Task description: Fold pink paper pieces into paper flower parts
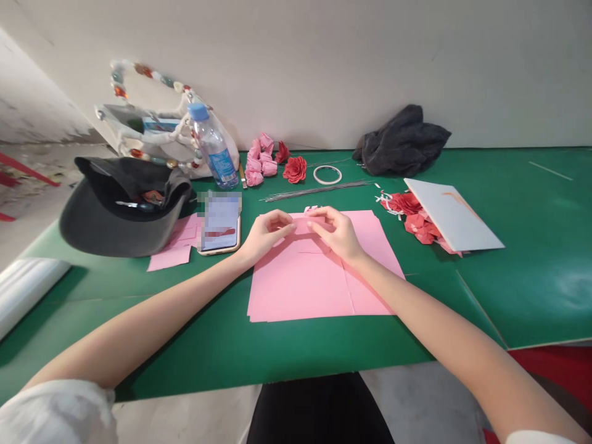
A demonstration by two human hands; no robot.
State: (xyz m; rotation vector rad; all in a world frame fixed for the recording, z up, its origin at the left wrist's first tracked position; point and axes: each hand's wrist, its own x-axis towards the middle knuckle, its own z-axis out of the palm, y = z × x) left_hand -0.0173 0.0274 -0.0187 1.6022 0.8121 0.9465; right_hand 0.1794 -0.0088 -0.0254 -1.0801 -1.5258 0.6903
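Observation:
Both of my hands pinch a small piece of pink paper [301, 226] above the far part of a stack of pink paper sheets [300, 290]. My left hand [269, 233] grips its left end between thumb and fingers. At the other end, my right hand [337, 233] holds it with thumb and curled fingers. A crease or cut edge runs down the right part of the top sheet. Just beyond my right fingers, a little pink paper scrap [314, 209] shows, partly hidden.
Behind lie thin wires [319, 190], a tape roll [327, 175], red [295, 169] and pink paper flowers [261, 160]. At left are a phone [221, 225], cap [124, 206], bottle [215, 148] and bag [152, 123]. White board [456, 213] and dark cloth [402, 142] lie right.

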